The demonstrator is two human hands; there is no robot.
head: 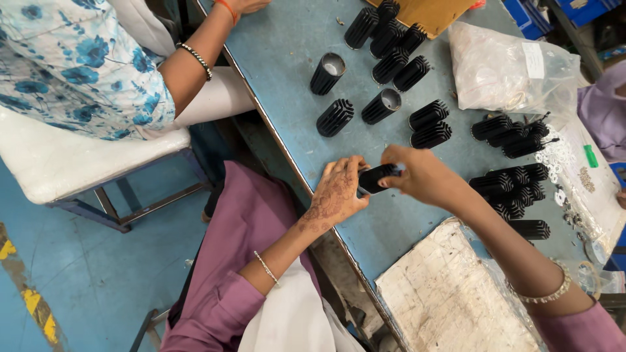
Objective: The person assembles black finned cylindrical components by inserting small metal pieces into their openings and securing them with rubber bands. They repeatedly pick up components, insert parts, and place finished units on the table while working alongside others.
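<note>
Purple sleeves and a white cloth are filling the lower middle of the frame, and from them the person's 2 hands are reaching up to the centre. The left hand (336, 192) is curling its fingers around the near end of a black finned cylinder (378, 177), while the right hand (424, 175) is pinching the far end between thumb and fingertips. Both are closing on that 1 piece, so it is sitting between them, lifted just above the blue surface (293, 39), probably so the ends can be turned or checked freely; whether anything small is also being held at the right fingertips I cannot tell.

Loose finned cylinders (391, 58) are lying in the upper middle of the frame, some on their sides and some showing a hollow pale end, seemingly set within easy reach. More are lying in tighter rows (515, 186) at centre right, just beside the right forearm. A clear plastic bag (508, 65) is resting at upper right, and small white rings (555, 156) are scattered near it. A worn white board (450, 293) is lying at lower right. Another person's arm (195, 62), wearing a beaded bracelet, is resting at the surface's edge in the upper left.
</note>
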